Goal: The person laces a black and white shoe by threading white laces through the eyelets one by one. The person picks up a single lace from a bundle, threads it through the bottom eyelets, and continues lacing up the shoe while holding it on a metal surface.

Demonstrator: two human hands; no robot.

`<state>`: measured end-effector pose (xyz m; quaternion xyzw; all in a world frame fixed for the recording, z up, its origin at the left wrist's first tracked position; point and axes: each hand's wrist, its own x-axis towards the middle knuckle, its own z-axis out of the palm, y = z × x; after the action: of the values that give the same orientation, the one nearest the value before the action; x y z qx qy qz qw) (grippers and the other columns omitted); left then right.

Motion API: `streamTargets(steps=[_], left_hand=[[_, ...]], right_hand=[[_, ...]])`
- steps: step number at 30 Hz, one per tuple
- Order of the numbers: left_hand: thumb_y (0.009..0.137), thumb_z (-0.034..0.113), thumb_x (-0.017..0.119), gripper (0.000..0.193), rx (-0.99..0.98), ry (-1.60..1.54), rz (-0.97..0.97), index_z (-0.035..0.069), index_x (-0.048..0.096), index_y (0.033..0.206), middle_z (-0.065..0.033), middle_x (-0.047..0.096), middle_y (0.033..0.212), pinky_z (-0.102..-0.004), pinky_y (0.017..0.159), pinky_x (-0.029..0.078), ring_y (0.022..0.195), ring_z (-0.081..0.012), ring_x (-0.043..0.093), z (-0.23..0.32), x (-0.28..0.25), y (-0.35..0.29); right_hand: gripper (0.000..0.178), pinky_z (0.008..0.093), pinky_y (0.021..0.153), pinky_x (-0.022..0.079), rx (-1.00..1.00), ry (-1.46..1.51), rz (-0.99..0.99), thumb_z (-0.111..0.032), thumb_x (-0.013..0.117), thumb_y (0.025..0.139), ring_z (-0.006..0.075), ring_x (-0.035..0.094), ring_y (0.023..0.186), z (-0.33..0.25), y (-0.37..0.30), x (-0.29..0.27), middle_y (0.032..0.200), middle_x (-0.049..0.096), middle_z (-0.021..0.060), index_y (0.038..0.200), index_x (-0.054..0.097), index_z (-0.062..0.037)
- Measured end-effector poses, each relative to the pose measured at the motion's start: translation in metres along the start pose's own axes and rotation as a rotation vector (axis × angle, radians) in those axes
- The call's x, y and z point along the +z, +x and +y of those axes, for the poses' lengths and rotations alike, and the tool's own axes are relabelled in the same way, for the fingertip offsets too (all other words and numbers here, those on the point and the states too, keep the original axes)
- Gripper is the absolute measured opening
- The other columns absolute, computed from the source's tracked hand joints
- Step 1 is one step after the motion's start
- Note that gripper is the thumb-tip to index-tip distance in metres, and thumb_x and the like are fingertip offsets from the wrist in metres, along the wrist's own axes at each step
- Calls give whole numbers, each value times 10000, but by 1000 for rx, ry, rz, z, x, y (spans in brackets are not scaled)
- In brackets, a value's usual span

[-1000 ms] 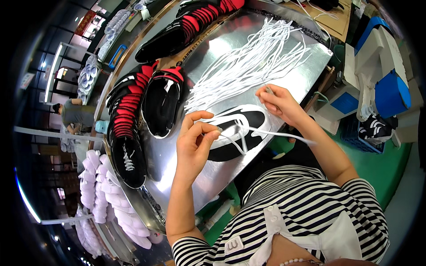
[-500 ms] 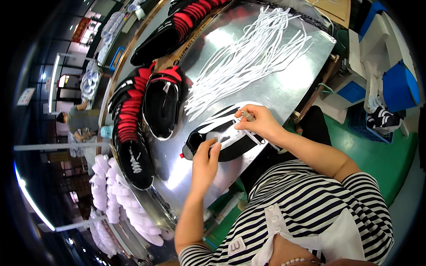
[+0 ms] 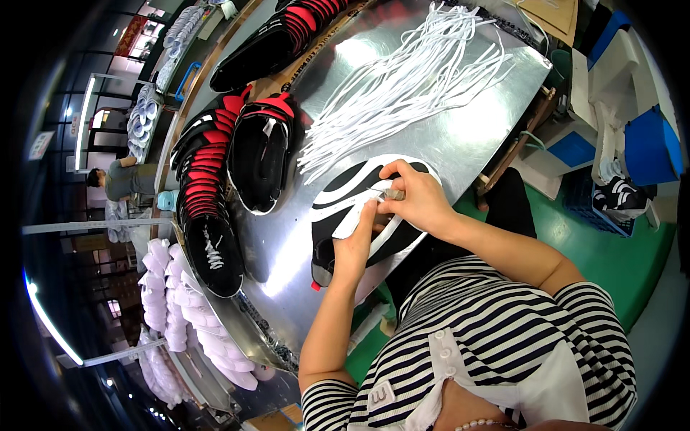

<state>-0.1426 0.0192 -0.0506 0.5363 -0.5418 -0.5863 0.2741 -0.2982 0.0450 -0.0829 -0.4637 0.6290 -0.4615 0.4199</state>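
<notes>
A black-and-white shoe upper (image 3: 339, 188) lies slanted on the metal tabletop in front of me, its red tab toward the lower left. My left hand (image 3: 351, 251) grips it at the white tongue area, thumb raised near the lace opening. In my right hand (image 3: 424, 203) is a small hand tool with a short light-brown handle (image 3: 394, 194) and a thin metal tip, pinched between thumb and fingers. The tip points left, over the opening and close to my left thumb. Exactly where it touches the upper is hard to see.
White shoelaces (image 3: 395, 86) lie spread beyond the upper. Nested black-and-red uppers (image 3: 205, 169) line the table's left side, with a single black upper (image 3: 257, 161) beside them. Blue bins (image 3: 650, 144) stand at right. Another person (image 3: 129, 178) works far left.
My left hand has closed on the upper and moved up and right, toward the tool. The upper has turned, its red-tab end swinging down. My right hand keeps the tool and has shifted slightly.
</notes>
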Motion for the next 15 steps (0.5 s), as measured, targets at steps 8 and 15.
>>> streamTargets(steps=[8, 15], left_hand=[[961, 195, 620, 171, 2, 27, 71, 46, 693, 917, 39, 649, 797, -201, 470, 324, 553, -10, 446, -7, -5, 2], [949, 253, 648, 194, -58, 99, 96, 64, 667, 908, 50, 575, 730, -208, 471, 320, 540, -30, 417, -1, 0, -1]], right_hand=[[413, 326, 696, 496, -162, -16, -104, -135, 738, 804, 252, 653, 746, 7, -6, 1, 843, 673, 133, 1136, 515, -28], [376, 301, 730, 500, -147, 141, -105, -97, 744, 810, 193, 658, 788, 11, -5, -5, 842, 683, 109, 1097, 516, -12]])
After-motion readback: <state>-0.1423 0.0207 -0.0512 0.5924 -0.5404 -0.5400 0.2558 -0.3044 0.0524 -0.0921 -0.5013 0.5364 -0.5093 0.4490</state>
